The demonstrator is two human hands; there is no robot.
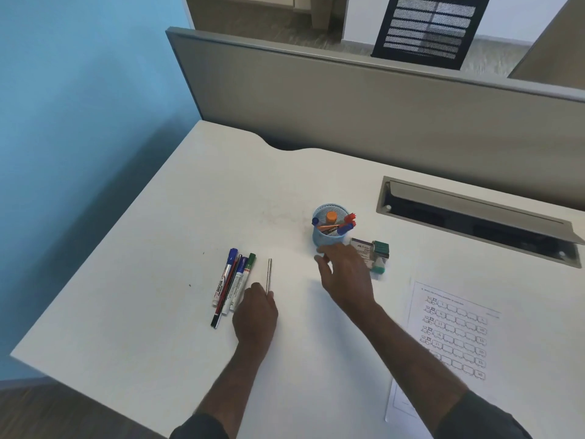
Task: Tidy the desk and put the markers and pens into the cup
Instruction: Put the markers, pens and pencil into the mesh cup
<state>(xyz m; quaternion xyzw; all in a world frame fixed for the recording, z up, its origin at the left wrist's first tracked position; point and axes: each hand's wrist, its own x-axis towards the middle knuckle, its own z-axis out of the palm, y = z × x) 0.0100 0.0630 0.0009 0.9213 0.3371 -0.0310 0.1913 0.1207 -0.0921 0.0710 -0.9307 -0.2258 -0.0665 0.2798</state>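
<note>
Head camera, looking down on the white desk (142, 280), and both arms are out over it. The left hand (256, 312) sits low on the desk surface with its fingers curled around the near end of a thin silver pen (269, 275), the pen pointing away from the person and lying just right of the bundle. That bundle is a tight row lying side by side: a blue-capped marker (225, 278), a slim dark pen (226, 293) with its tip reaching nearest the person, and a green-capped marker (243, 280) on the right edge, which the left hand's knuckles nearly meet.

Over to the right hand (345, 274), palm down, fingers spread apart and holding nothing (it is a touch blurred), fingertips just short of the blue mesh cup (329, 239). The cup stands upright near the middle of the desk and already holds several pens and markers (337, 224), orange, red and blue caps poking above the rim, some leaning out to the right.

Just right of the cup, partly behind the right hand, lies a small box (364, 248) with a green stamp-like item (380, 256) touching it. Nearer the person on the right, a printed worksheet (452, 337) lies flat under the right forearm. A cable tray (474, 213) with its flap up is set into the desk's far right.
</note>
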